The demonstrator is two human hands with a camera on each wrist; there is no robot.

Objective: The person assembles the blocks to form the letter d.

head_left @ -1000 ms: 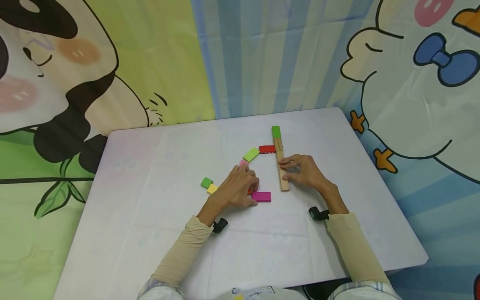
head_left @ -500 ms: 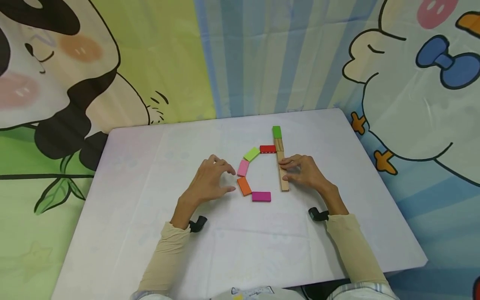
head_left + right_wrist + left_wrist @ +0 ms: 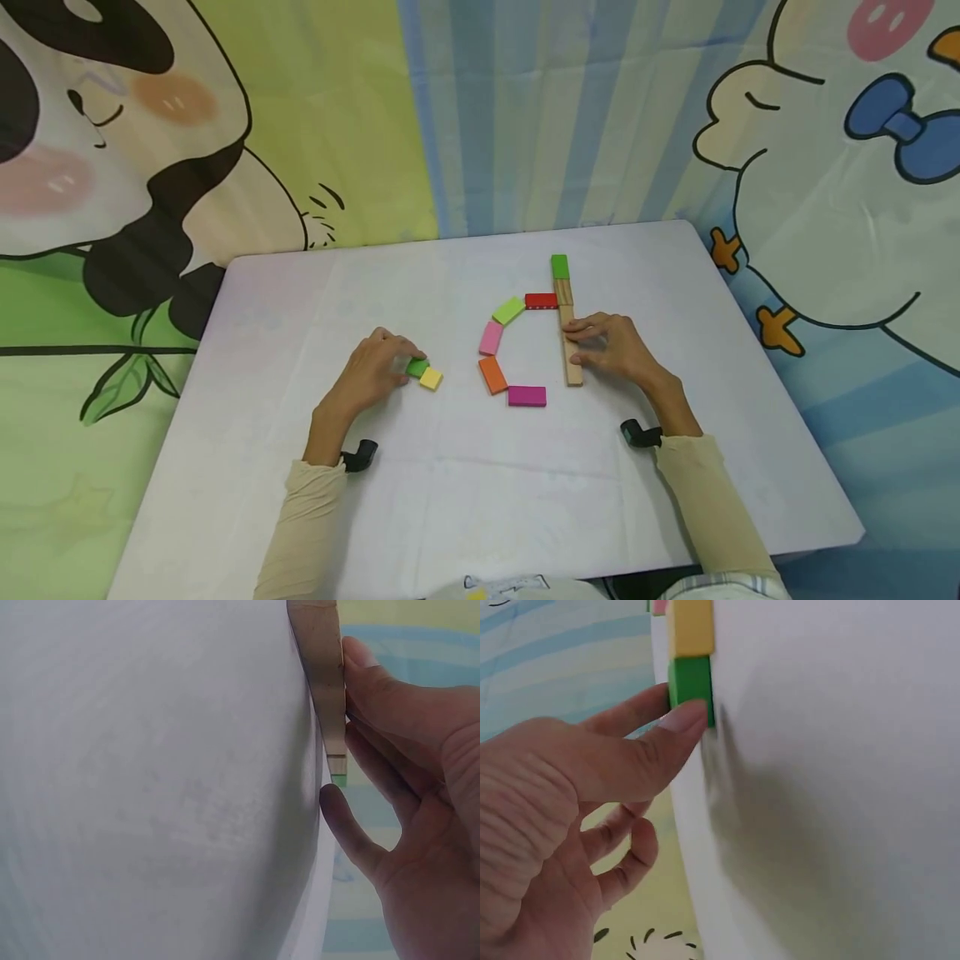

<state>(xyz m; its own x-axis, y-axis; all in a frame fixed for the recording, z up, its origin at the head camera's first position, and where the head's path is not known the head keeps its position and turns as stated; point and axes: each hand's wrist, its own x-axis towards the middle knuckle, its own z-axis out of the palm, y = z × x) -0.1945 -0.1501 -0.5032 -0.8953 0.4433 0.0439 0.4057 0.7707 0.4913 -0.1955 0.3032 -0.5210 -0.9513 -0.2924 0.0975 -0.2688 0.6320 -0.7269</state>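
Left grip (image 3: 369,372): one green block (image 3: 689,678)

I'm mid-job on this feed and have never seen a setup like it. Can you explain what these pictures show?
There is no robot here: you see a person's bare left hand and right hand. The wide picture comes from a camera worn on the head; each close-up comes from a camera on that wrist.

On the white table, a long wooden block, a short wooden block and a bright green block form a line. Left of it, red, lime, pink, orange and magenta blocks make a curve.

The left hand pinches another green block, beside a yellow block. The right hand touches the long wooden block.
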